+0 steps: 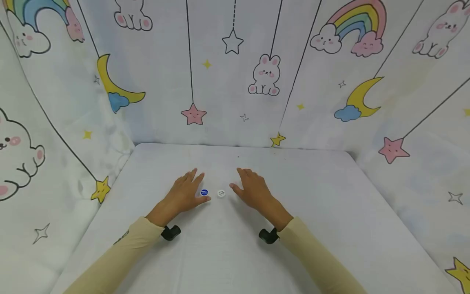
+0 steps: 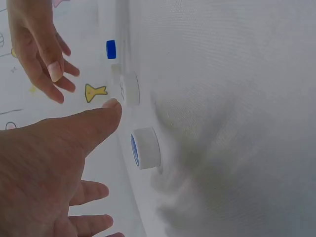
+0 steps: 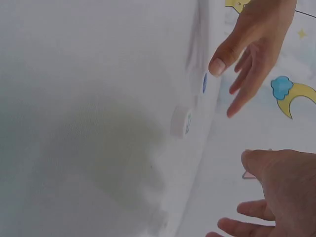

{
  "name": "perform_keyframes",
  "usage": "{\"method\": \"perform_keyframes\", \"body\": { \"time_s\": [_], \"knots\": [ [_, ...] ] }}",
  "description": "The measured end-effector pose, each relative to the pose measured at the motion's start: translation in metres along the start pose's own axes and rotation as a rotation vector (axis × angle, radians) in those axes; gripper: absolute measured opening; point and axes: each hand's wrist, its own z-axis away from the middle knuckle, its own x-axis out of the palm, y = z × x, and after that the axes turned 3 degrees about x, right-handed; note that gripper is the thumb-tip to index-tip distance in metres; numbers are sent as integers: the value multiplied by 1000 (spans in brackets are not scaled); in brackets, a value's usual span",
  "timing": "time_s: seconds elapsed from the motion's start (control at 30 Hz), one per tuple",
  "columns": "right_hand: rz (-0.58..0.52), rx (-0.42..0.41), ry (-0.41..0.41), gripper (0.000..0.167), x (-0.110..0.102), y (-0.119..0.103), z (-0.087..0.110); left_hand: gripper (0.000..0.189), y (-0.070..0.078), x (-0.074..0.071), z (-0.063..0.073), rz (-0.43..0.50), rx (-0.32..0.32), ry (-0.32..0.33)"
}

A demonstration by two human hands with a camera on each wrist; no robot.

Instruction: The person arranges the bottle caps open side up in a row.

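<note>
Two small bottle caps sit on the white table between the hands in the head view. One cap with a blue printed top [image 1: 204, 192] lies between the left thumb and forefinger; beside it is a white cap with dark print [image 1: 221, 193]. My left hand [image 1: 185, 192] hovers over the first, fingers spread. My right hand [image 1: 256, 190] is held above the table to the right of the white cap, fingers extended and holding nothing. A blue cap [image 2: 111, 49] shows farther off in the left wrist view. Low in the right wrist view is a blurred whitish cap [image 3: 158, 221].
The white table [image 1: 227, 253] reaches back to a cloth backdrop [image 1: 161, 53] printed with rabbits, stars and moons. More printed cloth [image 1: 433, 122] rises along the sides. Dark wrist cameras are strapped under both sleeves.
</note>
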Motion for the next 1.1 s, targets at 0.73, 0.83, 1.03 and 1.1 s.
{"method": "perform_keyframes", "body": {
  "time_s": [0.73,0.83,1.03,1.1],
  "knots": [
    [50,-165,-94,49,42,-42,-19,62,-5,6,3,-42,56,16],
    [76,-177,-82,47,46,-47,-19,58,-6,7,3,-53,71,23],
    [93,-180,-80,43,54,-56,-22,48,-10,6,4,-64,91,30],
    [104,-186,-77,42,56,-58,-22,45,-11,6,4,-63,102,38]
  ]
}}
